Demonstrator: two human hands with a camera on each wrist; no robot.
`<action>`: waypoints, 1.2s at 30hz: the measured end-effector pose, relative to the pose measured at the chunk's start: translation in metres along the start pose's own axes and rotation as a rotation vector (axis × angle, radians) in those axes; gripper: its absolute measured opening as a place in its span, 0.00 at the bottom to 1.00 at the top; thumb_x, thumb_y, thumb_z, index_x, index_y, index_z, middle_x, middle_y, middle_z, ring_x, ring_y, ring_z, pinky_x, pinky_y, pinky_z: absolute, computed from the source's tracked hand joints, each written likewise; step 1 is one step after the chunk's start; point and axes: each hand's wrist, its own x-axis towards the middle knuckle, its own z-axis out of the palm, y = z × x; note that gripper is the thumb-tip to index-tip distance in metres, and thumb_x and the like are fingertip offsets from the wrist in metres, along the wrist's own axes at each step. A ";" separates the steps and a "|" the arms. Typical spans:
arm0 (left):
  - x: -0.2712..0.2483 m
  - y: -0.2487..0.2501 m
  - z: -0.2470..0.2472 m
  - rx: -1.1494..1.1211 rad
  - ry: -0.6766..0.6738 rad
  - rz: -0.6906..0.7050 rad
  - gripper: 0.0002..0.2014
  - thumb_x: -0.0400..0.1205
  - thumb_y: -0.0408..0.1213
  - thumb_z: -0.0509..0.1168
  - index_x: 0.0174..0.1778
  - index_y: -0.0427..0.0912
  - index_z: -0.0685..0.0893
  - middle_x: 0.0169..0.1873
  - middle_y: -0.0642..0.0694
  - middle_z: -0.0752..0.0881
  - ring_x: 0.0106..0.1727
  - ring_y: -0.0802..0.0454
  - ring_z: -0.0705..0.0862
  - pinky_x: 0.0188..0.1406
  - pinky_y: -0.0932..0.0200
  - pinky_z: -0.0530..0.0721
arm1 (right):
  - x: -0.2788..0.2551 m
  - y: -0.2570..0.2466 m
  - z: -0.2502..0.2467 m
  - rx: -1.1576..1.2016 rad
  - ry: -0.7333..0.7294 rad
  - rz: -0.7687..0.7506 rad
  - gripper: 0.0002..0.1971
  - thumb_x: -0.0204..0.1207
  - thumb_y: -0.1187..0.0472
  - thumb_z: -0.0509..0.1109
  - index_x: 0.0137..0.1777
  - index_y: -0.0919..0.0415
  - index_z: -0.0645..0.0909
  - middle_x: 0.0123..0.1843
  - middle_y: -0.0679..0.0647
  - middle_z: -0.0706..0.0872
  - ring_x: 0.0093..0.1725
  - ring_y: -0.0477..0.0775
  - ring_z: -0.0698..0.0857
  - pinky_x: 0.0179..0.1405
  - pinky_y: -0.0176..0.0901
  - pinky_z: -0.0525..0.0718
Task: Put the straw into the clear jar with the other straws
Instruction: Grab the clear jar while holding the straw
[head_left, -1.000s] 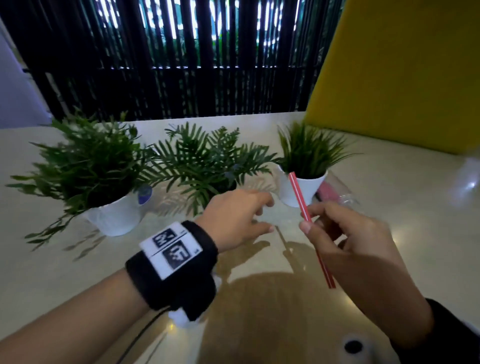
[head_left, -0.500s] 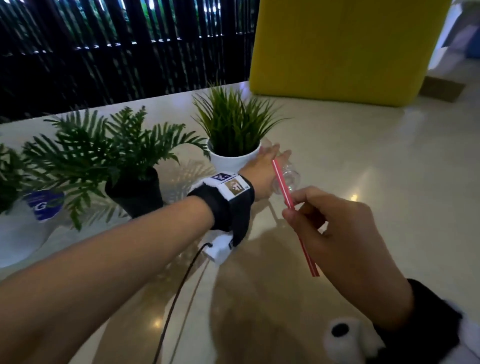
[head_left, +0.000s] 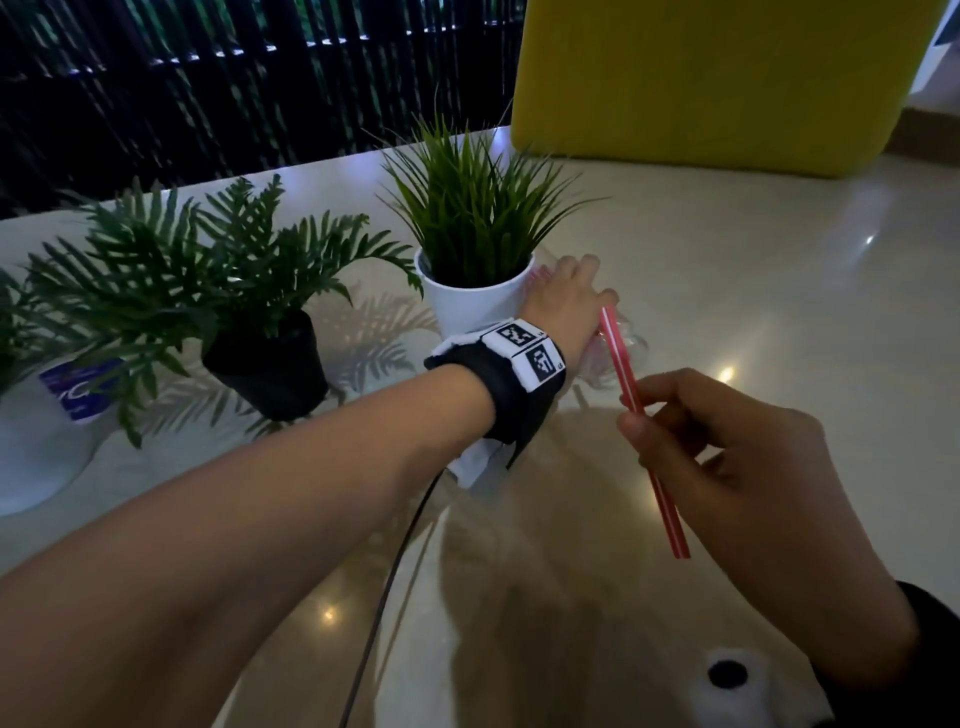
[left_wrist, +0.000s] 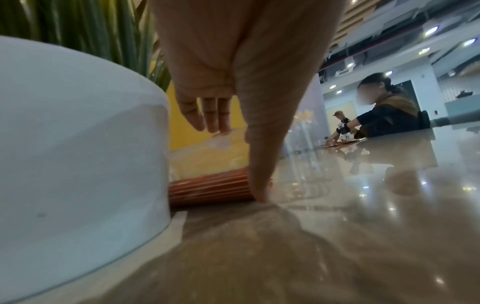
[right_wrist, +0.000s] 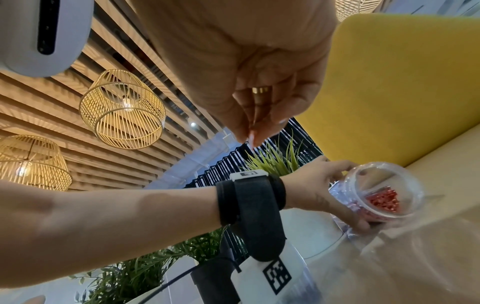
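A red-and-white striped straw (head_left: 670, 519) is pinched mid-length in my right hand (head_left: 636, 415), slanting up toward the jar. The clear jar (right_wrist: 384, 191) lies on its side on the table, right of a white pot, its mouth facing my right hand. A bundle of red straws (right_wrist: 383, 200) lies inside it. My left hand (right_wrist: 324, 191) grips the jar, fingers over the top and thumb underneath. In the head view my left hand (head_left: 571, 291) hides most of the jar (head_left: 628, 348). The left wrist view shows the straws (left_wrist: 207, 189) behind my thumb.
A white pot with grass (head_left: 475, 306) touches the jar's left side. A black-potted fern (head_left: 270, 364) and another white pot (head_left: 31, 447) stand further left. A yellow panel (head_left: 701, 78) rises behind. A cable (head_left: 395, 571) runs from my left wrist. People sit at the table's far end (left_wrist: 384, 111).
My left hand has reached right, past the white pot, and taken hold of the jar. My head has turned right. The right hand still holds the straw, now nearer the jar's mouth.
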 end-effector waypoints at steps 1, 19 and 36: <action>-0.003 0.002 -0.001 -0.013 0.014 0.039 0.21 0.78 0.40 0.64 0.68 0.45 0.72 0.70 0.37 0.68 0.71 0.39 0.66 0.62 0.44 0.73 | -0.001 -0.001 -0.002 0.006 0.009 -0.006 0.12 0.71 0.42 0.66 0.42 0.50 0.82 0.25 0.46 0.84 0.31 0.51 0.83 0.25 0.48 0.84; -0.036 0.020 -0.019 -0.008 -0.086 0.370 0.23 0.69 0.53 0.64 0.58 0.49 0.74 0.51 0.44 0.82 0.56 0.42 0.77 0.53 0.48 0.72 | -0.018 -0.005 -0.004 0.047 -0.027 -0.060 0.12 0.67 0.45 0.59 0.42 0.46 0.81 0.24 0.33 0.78 0.29 0.40 0.80 0.24 0.33 0.76; -0.175 -0.044 -0.073 -1.297 0.016 -0.100 0.27 0.62 0.48 0.72 0.56 0.48 0.75 0.41 0.55 0.85 0.43 0.58 0.85 0.40 0.64 0.84 | -0.015 -0.064 0.004 0.228 0.079 -0.358 0.04 0.70 0.56 0.67 0.44 0.48 0.81 0.25 0.47 0.80 0.23 0.44 0.78 0.21 0.30 0.74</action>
